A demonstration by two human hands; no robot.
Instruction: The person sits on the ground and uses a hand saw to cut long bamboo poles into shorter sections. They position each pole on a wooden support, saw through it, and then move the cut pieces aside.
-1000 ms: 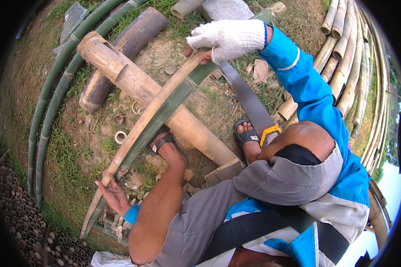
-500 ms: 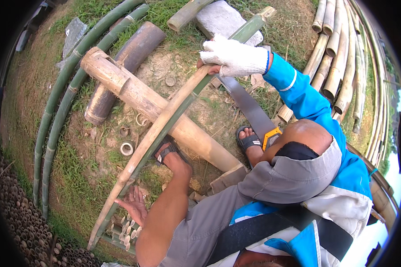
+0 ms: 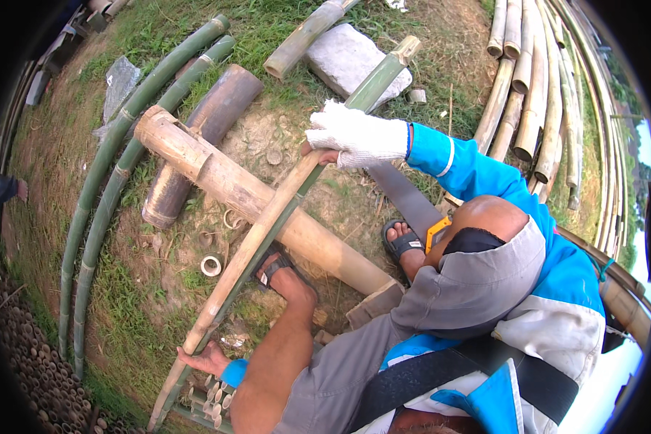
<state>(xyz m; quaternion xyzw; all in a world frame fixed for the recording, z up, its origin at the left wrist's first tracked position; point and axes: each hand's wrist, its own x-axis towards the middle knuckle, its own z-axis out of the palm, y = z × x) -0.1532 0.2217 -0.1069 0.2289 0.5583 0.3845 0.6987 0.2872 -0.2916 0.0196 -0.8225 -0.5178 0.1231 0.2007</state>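
Observation:
A long bamboo pole [image 3: 264, 223], pale along one side and green along the other, slants across the view. Over its upper part, my right hand [image 3: 358, 135] in a white knit glove is closed, fingertips curled round the edge. Bare, my left hand [image 3: 204, 359] grips the pole near its lower end, with some fingers hidden behind it. Beneath the pole crosses a thick pale bamboo log [image 3: 231, 177], resting on a darker bamboo piece [image 3: 213, 108]. A handsaw [image 3: 405, 192] with a yellow handle lies beside my right knee, its handle partly hidden.
Two green bamboo poles [image 3: 98, 224] lie at left. Stacked bamboo poles [image 3: 532, 119] fill the upper right. A grey stone block [image 3: 351, 54] sits behind the pole's far end. Cut bamboo rings [image 3: 211, 266] lie on the ground. Another person's hand [image 3: 22, 190] shows at the left edge.
My left hand has come from beside the pole onto it, its fingers closing round it. My right hand stays on the pole. Another person's hand has appeared at the left edge.

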